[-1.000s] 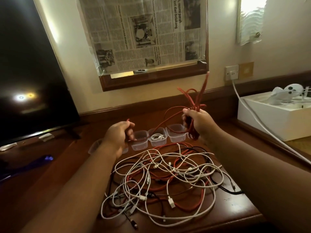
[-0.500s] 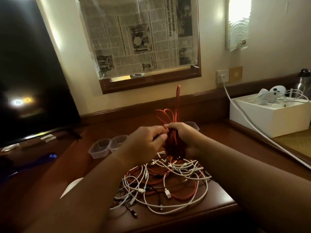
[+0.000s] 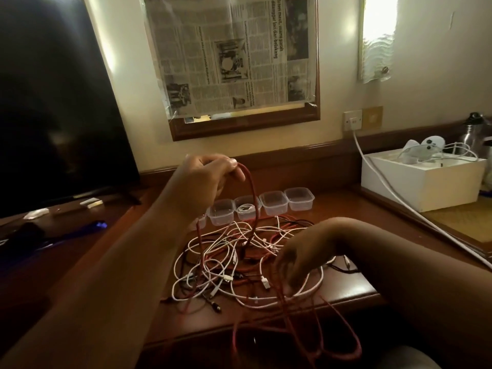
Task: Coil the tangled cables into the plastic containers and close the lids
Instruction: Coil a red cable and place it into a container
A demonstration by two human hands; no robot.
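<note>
The step in hand looks like freeing one cable from the tangle, before any coiling. The left hand (image 3: 206,179), raised above the cable pile (image 3: 247,259), pinches the red cable (image 3: 251,198) between thumb and curled fingertips, so that a loop hangs from it down into the pile. The right hand (image 3: 298,262) is low at the right side of the pile, fingers curled downward among red strands that run on over the near edge of the wooden desk (image 3: 346,296) and hang in long loops below it; it is blurred, and I cannot tell whether it truly grips them. The pile itself is a knot of white, red and black cables lying on the desk. Just behind the pile stands a row of clear plastic containers (image 3: 274,203), all without lids on; one of them, straight behind the pile, already holds a coiled white cable (image 3: 246,209), and the rest look empty. No lids can be made out. By my judgement the next move calls for drawing the red cable clear of the white ones without tightening the knot, then winding it into loops small enough for a container. As for writing, the newspaper (image 3: 234,57) taped over the wall frame behind the containers carries a headline turned sideways; "parah" and "belakang" can be read, the rest is too blurred.
</note>
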